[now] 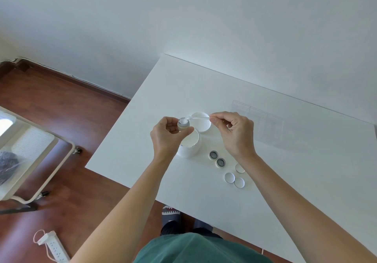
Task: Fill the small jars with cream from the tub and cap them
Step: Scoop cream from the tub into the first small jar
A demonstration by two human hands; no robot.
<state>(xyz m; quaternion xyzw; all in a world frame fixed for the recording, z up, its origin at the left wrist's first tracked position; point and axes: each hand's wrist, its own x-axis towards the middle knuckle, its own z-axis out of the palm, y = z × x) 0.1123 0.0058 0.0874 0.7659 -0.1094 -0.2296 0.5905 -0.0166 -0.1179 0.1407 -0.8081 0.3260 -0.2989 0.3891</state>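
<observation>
My left hand point(168, 134) pinches a small jar point(183, 123) above the open white cream tub point(188, 146). My right hand point(234, 132) pinches the handle of a thin white spatula point(199, 118), whose tip lies on the jar's mouth with cream on it. The tub's white lid point(202, 123) lies upside down just behind the tub. Two more small jars point(213, 155) point(221, 162), open and dark inside, stand on the white table point(285, 181) right of the tub. Three white caps point(229, 177) point(239, 182) point(240, 168) lie beside them.
A clear plastic organiser point(263, 120) stands at the back right of the table, near the wall. The table's left edge drops to a wooden floor with a rolling cart point(30, 152) and a power strip point(55, 247). My feet show under the table's front edge.
</observation>
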